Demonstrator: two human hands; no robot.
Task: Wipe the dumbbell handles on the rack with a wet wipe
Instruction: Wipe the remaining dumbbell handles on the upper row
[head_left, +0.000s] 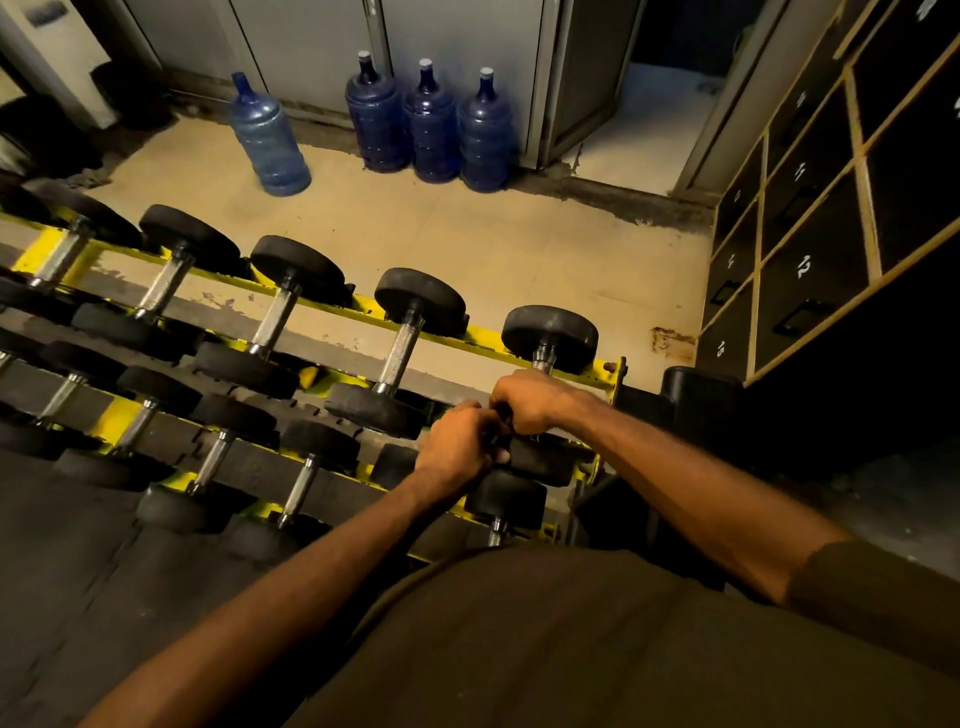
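Light is dim and warm, with a yellow-orange cast. The brightest patch is the pale beige tiled floor (467, 244) in the middle distance; a cooler glow shows through the open doorway (660, 119) at far right. The chrome knurled dumbbell handles (400, 353) carry small glints. The black rubber floor mat (78, 545) near left and the dark numbered locker wall (810, 270) at right sink into shadow. Straight lines bow toward the edges, and the blue plastic water bottles (431, 124) far off look soft.

The scene is viewed from head height, angled steeply down. The rack (488, 340) is seen close, stretching toward 9 o'clock.
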